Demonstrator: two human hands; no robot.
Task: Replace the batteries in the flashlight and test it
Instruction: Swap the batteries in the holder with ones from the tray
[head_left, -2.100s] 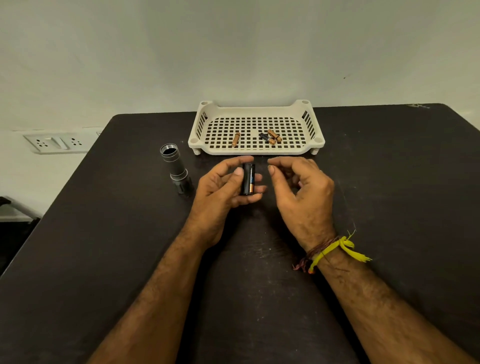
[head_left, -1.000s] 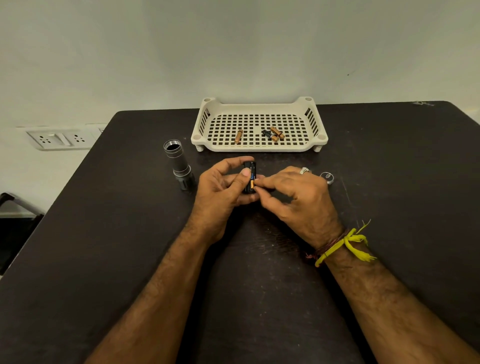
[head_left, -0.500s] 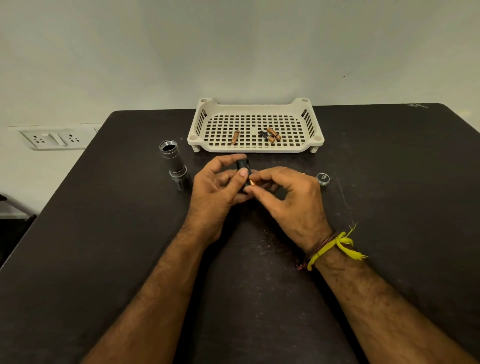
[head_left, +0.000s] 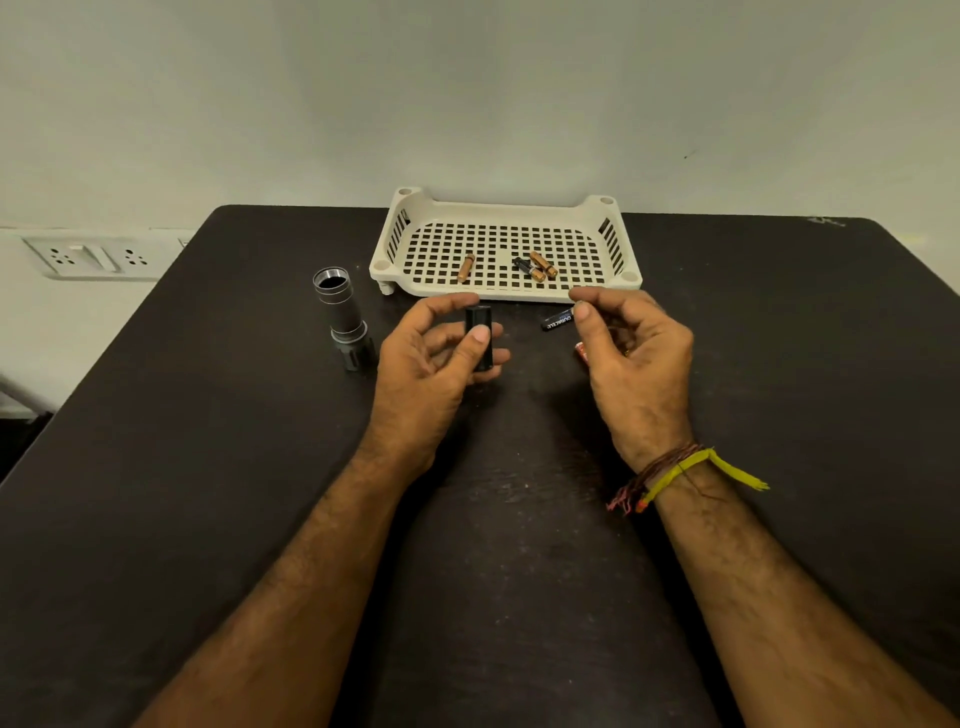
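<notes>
Above the table (head_left: 208, 467), left hand (head_left: 431, 358) grips battery holder (head_left: 480, 338)

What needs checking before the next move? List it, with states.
1. Black cylindrical battery holder gripped in left hand: ok.
2. Black Duracell battery out of the holder, pinched by right hand: ok.
3. Holder fully emptied: cannot tell.
4. Grey metal flashlight tube standing, open end up: ok.
5. Copper-coloured batteries lying in white perforated plastic tray: ok.
</notes>
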